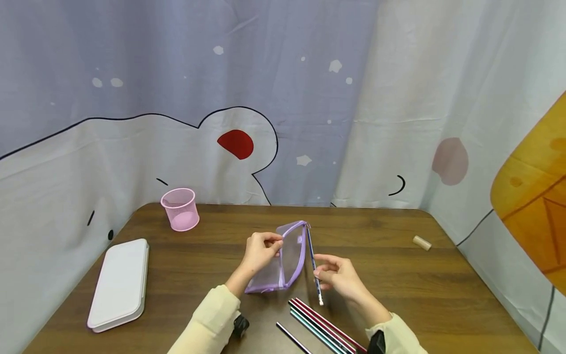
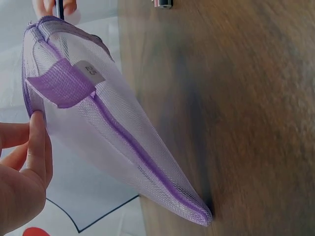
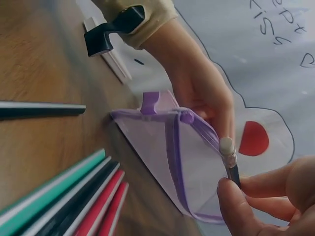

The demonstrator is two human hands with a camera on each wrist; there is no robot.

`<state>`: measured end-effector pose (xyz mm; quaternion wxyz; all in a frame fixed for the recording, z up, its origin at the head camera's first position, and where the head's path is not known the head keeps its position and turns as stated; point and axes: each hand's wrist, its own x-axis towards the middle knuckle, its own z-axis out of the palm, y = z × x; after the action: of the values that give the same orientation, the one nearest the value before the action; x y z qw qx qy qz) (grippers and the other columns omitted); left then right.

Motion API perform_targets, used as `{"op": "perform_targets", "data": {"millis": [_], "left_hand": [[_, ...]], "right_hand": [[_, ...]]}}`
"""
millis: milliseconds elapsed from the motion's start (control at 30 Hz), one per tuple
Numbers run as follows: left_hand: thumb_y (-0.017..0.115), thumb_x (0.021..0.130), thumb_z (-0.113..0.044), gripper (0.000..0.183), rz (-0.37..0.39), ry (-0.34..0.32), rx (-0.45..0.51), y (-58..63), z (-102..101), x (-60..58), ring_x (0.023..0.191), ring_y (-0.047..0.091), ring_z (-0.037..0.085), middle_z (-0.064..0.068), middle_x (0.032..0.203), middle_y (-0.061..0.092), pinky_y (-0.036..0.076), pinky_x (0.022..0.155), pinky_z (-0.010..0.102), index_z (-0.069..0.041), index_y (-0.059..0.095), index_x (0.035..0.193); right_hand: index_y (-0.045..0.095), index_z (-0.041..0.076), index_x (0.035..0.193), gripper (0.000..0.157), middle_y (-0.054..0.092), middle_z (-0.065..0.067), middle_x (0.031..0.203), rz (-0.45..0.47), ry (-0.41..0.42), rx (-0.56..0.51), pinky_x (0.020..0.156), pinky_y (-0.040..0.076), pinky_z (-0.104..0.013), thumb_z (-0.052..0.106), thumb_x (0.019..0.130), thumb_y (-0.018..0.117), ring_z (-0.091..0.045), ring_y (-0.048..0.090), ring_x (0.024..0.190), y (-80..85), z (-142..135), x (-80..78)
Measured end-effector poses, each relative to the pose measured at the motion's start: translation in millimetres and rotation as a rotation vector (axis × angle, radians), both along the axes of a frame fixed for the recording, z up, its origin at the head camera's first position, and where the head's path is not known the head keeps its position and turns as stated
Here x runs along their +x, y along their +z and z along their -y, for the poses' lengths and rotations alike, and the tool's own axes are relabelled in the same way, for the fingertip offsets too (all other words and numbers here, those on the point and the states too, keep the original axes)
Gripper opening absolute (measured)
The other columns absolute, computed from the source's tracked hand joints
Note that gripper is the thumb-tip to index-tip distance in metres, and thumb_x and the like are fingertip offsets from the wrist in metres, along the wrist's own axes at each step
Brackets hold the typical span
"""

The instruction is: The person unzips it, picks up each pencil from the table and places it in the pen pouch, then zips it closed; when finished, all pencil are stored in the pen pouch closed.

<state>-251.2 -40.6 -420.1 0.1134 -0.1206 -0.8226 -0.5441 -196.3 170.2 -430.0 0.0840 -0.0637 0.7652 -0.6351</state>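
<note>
A see-through purple mesh zip pouch (image 1: 268, 276) stands on the table, and my left hand (image 1: 261, 253) pinches its upper edge between thumb and fingers. A purple tab (image 2: 61, 84) shows at one end of the pouch in the left wrist view. My right hand (image 1: 338, 276) pinches a dark blue pencil (image 1: 313, 260) with a white eraser (image 3: 227, 145) at its near end. The pencil stands along the right side of the pouch, its far end by the pouch's top corner. Several striped pencils (image 1: 325, 324) lie side by side in front of my hands, with one dark pencil (image 1: 293, 337) apart to their left.
A white flat case (image 1: 120, 282) lies on the left of the wooden table (image 1: 203, 275). At the back left stands a pink mesh cup (image 1: 183, 211). A small beige cylinder (image 1: 422, 242) lies at the right. A printed curtain (image 1: 309, 98) hangs behind the table.
</note>
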Motion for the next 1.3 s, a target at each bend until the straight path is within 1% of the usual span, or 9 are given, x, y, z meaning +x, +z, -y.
{"op": "perform_targets", "data": {"millis": [167,367,600,700,800,900,1000,1167,1300], "left_hand": [[0.064,0.076,-0.004,0.013,0.006,-0.001,0.012,0.5,-3.4,0.6,0.050,0.060,0.009,0.015,0.071,0.068,0.052,0.045,0.015,0.002,0.068,0.087],[0.062,0.078,-0.003,0.016,0.047,-0.078,0.055,1.1,-8.7,3.1,0.054,0.063,0.016,0.020,0.075,0.067,0.055,0.049,0.020,0.007,0.066,0.090],[0.063,0.078,-0.001,0.015,0.073,-0.120,0.089,-0.3,-13.9,4.9,0.060,0.064,0.028,0.023,0.076,0.067,0.058,0.052,0.028,0.008,0.065,0.090],[0.062,0.078,0.001,0.015,0.082,-0.130,0.112,4.4,-15.3,8.6,0.062,0.064,0.033,0.026,0.077,0.066,0.058,0.054,0.032,0.010,0.065,0.090],[0.060,0.078,0.004,0.015,0.080,-0.136,0.115,16.9,-15.8,18.1,0.064,0.063,0.037,0.029,0.079,0.064,0.058,0.055,0.035,0.014,0.063,0.090],[0.058,0.078,0.006,0.014,0.072,-0.133,0.104,29.3,-16.1,28.1,0.064,0.063,0.037,0.031,0.080,0.063,0.058,0.055,0.036,0.015,0.063,0.089],[0.060,0.079,0.002,0.014,0.084,-0.116,0.102,19.5,-15.3,21.4,0.058,0.064,0.025,0.027,0.078,0.065,0.058,0.054,0.030,0.011,0.064,0.089],[0.063,0.078,-0.002,0.015,0.107,-0.094,0.118,-1.4,-12.8,5.4,0.055,0.060,0.008,0.020,0.076,0.067,0.056,0.051,0.021,0.007,0.066,0.089],[0.063,0.077,-0.002,0.013,0.105,-0.088,0.123,-2.1,-12.0,5.0,0.055,0.060,0.008,0.019,0.076,0.067,0.057,0.051,0.022,0.005,0.067,0.088]], "right_hand": [[0.049,-0.007,0.120,0.044,0.063,-0.015,0.082,0.010,-0.001,-0.012,0.061,0.058,-0.030,-0.001,0.078,0.059,-0.010,0.059,0.068,-1.8,16.4,-10.6],[0.049,-0.009,0.118,0.042,0.059,-0.004,0.073,0.027,-0.072,-0.062,0.059,0.058,-0.028,-0.003,0.077,0.059,-0.010,0.059,0.065,-7.3,32.4,-21.0],[0.048,-0.011,0.115,0.040,0.058,-0.004,0.072,0.005,-0.123,-0.079,0.056,0.058,-0.024,-0.002,0.078,0.059,-0.008,0.057,0.057,-10.9,47.6,-25.2],[0.049,-0.012,0.114,0.039,0.058,-0.005,0.072,-0.001,-0.137,-0.072,0.056,0.057,-0.024,-0.002,0.078,0.059,-0.007,0.056,0.055,-12.6,51.2,-26.0],[0.048,-0.013,0.114,0.039,0.059,-0.006,0.072,-0.009,-0.135,-0.073,0.058,0.058,-0.026,-0.002,0.078,0.058,-0.008,0.058,0.056,-14.2,53.1,-26.6],[0.048,-0.014,0.113,0.037,0.061,-0.014,0.076,-0.031,-0.130,-0.079,0.062,0.059,-0.032,-0.001,0.080,0.058,-0.012,0.061,0.060,-12.2,52.7,-23.2],[0.051,-0.014,0.110,0.035,0.061,-0.017,0.079,-0.060,-0.140,-0.070,0.062,0.059,-0.035,0.001,0.080,0.060,-0.018,0.063,0.065,-10.7,46.7,-19.1],[0.059,-0.008,0.099,0.026,0.063,-0.016,0.079,-0.166,-0.110,0.116,0.057,0.058,-0.028,0.001,0.075,0.064,-0.019,0.062,0.067,-6.8,22.7,-6.8],[0.063,-0.002,0.091,0.019,0.065,-0.008,0.076,-0.348,0.064,0.412,0.056,0.054,-0.018,0.004,0.073,0.066,-0.008,0.058,0.065,-6.5,-2.8,12.8]]}}
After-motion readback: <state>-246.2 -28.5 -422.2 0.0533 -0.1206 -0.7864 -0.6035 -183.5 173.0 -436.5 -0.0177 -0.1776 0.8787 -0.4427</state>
